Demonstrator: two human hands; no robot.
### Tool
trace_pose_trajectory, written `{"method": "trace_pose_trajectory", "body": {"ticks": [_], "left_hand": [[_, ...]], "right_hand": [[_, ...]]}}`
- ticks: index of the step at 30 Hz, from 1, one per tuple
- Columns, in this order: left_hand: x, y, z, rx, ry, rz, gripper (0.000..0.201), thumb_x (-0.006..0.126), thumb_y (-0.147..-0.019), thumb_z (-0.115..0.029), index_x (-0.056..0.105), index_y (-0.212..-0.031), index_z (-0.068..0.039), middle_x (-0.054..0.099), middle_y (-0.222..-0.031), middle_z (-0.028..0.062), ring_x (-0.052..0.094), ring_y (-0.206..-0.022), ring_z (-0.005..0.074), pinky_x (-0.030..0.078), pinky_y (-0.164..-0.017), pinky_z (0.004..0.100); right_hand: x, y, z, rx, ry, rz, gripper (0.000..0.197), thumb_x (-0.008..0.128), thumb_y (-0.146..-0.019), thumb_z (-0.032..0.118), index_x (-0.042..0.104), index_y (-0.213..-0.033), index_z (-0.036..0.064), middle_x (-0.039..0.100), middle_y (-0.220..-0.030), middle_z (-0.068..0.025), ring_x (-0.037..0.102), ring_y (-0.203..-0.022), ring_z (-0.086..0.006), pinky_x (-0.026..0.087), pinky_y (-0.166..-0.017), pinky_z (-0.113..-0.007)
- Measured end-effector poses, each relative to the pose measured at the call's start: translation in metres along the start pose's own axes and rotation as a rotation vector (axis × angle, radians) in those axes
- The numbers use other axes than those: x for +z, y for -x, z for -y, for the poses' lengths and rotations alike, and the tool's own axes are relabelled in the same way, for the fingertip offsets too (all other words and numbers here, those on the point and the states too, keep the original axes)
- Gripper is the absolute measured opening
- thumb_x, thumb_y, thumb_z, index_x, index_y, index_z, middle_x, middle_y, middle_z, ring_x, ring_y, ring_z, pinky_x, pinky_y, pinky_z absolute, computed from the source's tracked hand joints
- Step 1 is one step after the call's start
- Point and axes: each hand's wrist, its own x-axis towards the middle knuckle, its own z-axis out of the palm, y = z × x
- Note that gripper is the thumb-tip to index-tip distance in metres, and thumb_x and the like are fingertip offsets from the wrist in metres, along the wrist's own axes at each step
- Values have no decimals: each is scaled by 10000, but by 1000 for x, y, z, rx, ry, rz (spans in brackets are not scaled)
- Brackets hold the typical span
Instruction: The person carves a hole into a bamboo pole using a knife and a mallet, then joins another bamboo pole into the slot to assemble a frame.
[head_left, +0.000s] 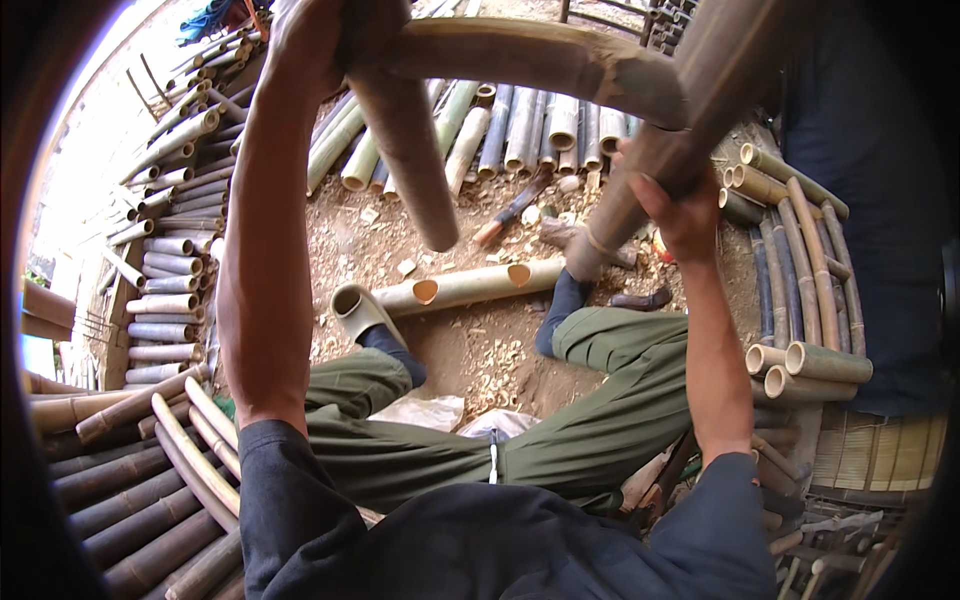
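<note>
Raised in front of me is a bamboo frame made of two thick poles joined by a bamboo crosspiece (540,60). My left hand (312,45), partly cut off by the top edge, is closed round the upper part of the left bamboo pole (405,150). My right hand (680,215) wraps the right bamboo pole (655,170) below the joint, its thumb along the near side. Both poles hang tilted, and their upper ends are out of view. Beneath them, a pale bamboo length (460,290) with two cut holes lies between my feet.
A tool with a wooden handle (515,210) lies on chip-strewn soil beyond my feet. Cut bamboo tubes (520,130) line the far side. More bamboo is stacked at left (170,290) and lower left (130,500). Bamboo frames (810,270) stand at right, beside dark cloth (870,200).
</note>
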Motion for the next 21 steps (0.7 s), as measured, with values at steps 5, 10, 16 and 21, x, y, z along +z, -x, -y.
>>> {"method": "trace_pose_trajectory", "body": {"ticks": [5,10,16,21], "left_hand": [[5,69,44,117,-439,-374,567,836,-713,-307,626,-1094,57,704,-983,148,688,-857,207,555,-779,323],[-17,103,99,32,-572,-528,629,874,-628,-354,634,-1076,17,699,-947,121,683,-841,203,557,-797,344],[-37,130,146,-28,-526,-602,566,857,-663,-313,630,-1070,7,697,-961,109,671,-869,186,533,-820,327],[-42,134,156,-36,-505,-623,556,864,-666,-309,624,-1052,11,693,-958,106,667,-862,181,533,-818,328]], "right_hand": [[23,-4,-51,323,338,381,540,827,-769,234,597,-1200,5,669,-1138,-138,629,-1078,-246,492,-960,-375],[49,-5,-98,556,259,447,596,849,-743,188,573,-1244,21,670,-1134,-106,619,-1078,-223,489,-973,-363],[70,10,-139,670,205,509,528,836,-754,174,602,-1205,30,675,-1100,-94,619,-1047,-202,489,-973,-360],[75,5,-149,676,282,567,487,831,-753,162,627,-1173,26,679,-1122,-112,620,-1083,-229,481,-999,-377]]}}
